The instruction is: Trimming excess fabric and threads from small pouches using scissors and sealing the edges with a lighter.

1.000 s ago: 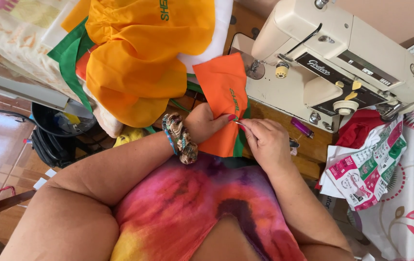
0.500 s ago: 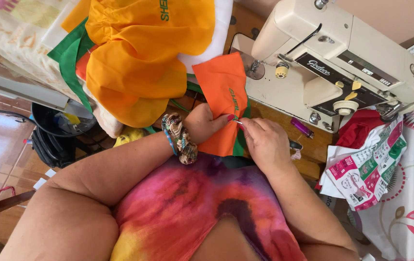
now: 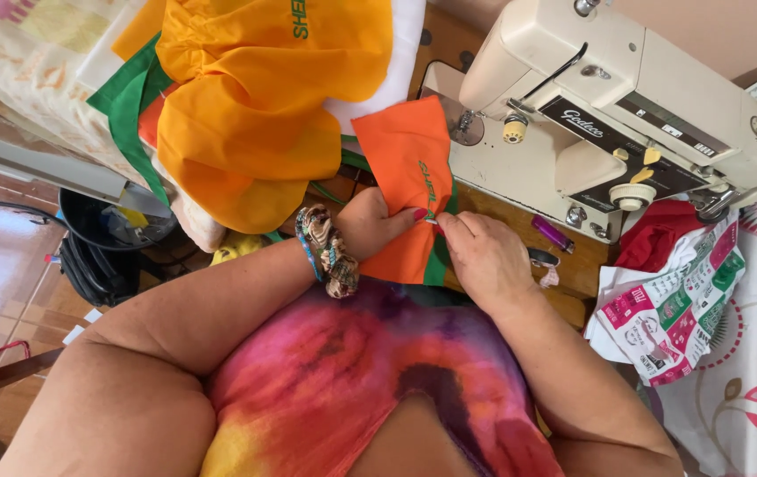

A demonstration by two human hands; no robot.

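Two hands meet at the desk's near edge: the left hand [image 3: 377,223] and right hand [image 3: 483,258] pinch the orange fabric piece [image 3: 407,172] beside the sewing machine [image 3: 608,115]. Loosened grip could slip the seam. A black bucket [image 3: 109,225] on the floor holds unclear scraps.

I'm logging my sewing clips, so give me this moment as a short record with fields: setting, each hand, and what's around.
setting: wooden sewing table, seen from above
left hand: left hand pinches the orange fabric piece by its green-lettered edge; bracelets and scrunchie on the wrist
right hand: right hand pinches the same edge, fingertips meeting the left hand's
machine: cream sewing machine behind the hands
left of hands: pile of yellow-orange fabric with a green piece
right of hands: red cloth, printed bag
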